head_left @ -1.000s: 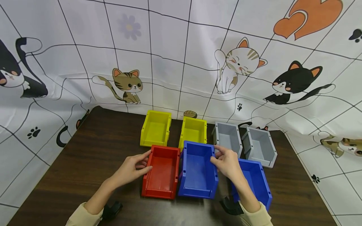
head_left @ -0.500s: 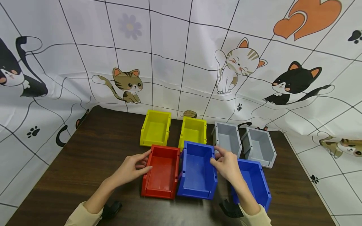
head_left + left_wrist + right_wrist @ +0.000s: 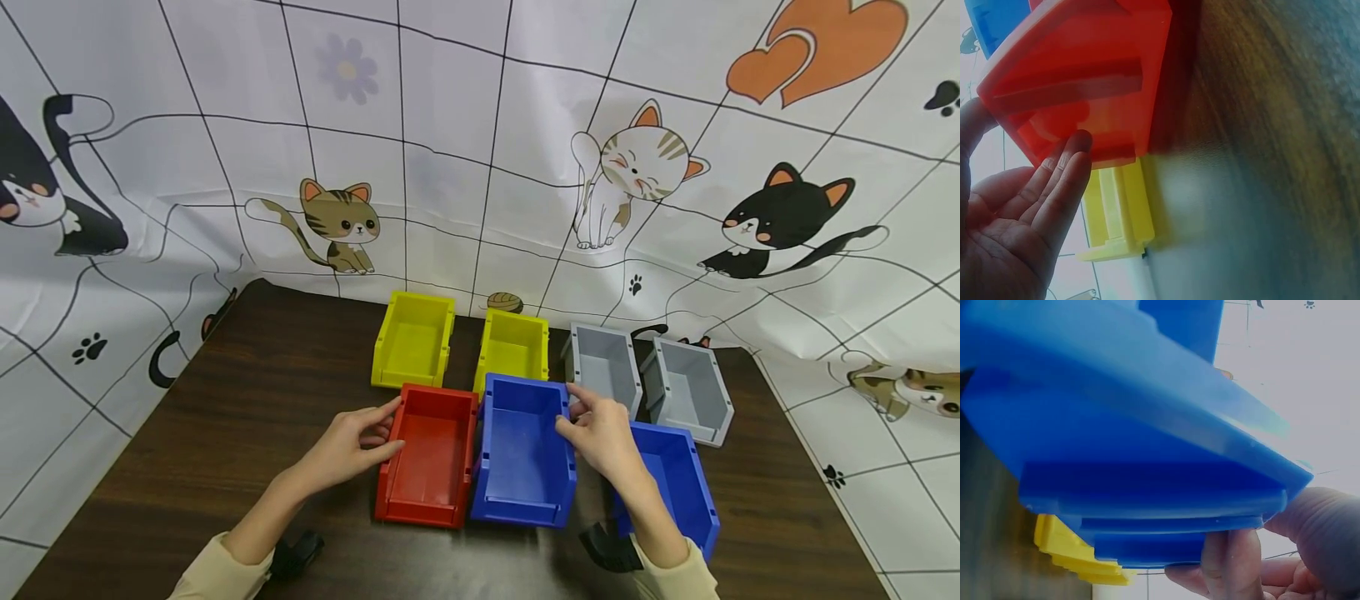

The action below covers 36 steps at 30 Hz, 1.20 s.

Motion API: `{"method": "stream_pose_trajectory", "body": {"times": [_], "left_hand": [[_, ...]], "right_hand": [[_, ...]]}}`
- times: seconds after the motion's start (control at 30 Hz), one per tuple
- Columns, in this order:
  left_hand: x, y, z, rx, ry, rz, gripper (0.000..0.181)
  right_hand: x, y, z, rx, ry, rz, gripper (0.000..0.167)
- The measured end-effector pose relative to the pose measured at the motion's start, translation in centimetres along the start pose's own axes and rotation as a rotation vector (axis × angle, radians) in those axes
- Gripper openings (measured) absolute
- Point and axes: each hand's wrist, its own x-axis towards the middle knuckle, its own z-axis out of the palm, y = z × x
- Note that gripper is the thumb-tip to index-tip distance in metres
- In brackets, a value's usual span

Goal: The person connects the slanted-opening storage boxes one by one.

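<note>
Side by side on the dark wooden table stand a red plastic storage bin (image 3: pixel 427 467) and a blue plastic storage bin (image 3: pixel 525 450). My left hand (image 3: pixel 341 450) holds the red bin's left wall, thumb at the rim and fingers against the outside. In the left wrist view, the fingertips (image 3: pixel 1079 142) touch that outer wall. At the blue bin's right wall, my right hand (image 3: pixel 603 437) pinches the rim, thumb on top and fingers outside. The right wrist view has the fingers (image 3: pixel 1241 559) under the blue bin's side ledge. Both bins' insides show no contents.
Behind stand two yellow bins (image 3: pixel 412 342) and two grey bins (image 3: pixel 690 387), near a cat-print curtain (image 3: pixel 450 167). A second blue bin (image 3: pixel 675 483) sits right of my right hand, partly hidden by the forearm. Bare tabletop (image 3: pixel 225 417) shows at left.
The held blue bin and my right hand have shifted very slightly left, toward the red bin. My left hand and the red bin look the same.
</note>
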Motion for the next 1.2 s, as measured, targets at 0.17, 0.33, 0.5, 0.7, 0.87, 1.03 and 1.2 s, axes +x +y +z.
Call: {"method": "stream_pose_trajectory", "body": {"times": [0.17, 0.33, 0.5, 0.7, 0.87, 1.03, 1.2], "left_hand": [[0.0, 0.0, 0.0, 0.007, 0.006, 0.01, 0.061], [0.1, 0.1, 0.0, 0.012, 0.008, 0.009, 0.061], [0.1, 0.1, -0.1, 0.014, 0.001, -0.005, 0.062], [0.1, 0.1, -0.1, 0.011, -0.007, -0.002, 0.062], [0.0, 0.1, -0.2, 0.004, -0.01, 0.008, 0.062], [0.0, 0.1, -0.2, 0.001, 0.0, 0.014, 0.062], [-0.1, 0.0, -0.1, 0.004, 0.009, 0.023, 0.062]], "right_hand": [[0.0, -0.7, -0.2, -0.017, 0.0, -0.012, 0.049], [0.0, -0.6, -0.2, -0.016, -0.008, 0.007, 0.049], [-0.2, 0.3, 0.1, 0.052, -0.002, 0.038, 0.049], [-0.2, 1.3, 0.7, 0.132, 0.052, 0.097, 0.047], [-0.3, 1.3, 1.0, 0.146, 0.093, 0.109, 0.044], [-0.4, 0.9, 0.8, 0.152, 0.086, 0.119, 0.042], [-0.5, 0.4, 0.4, 0.259, 0.026, 0.168, 0.043]]}}
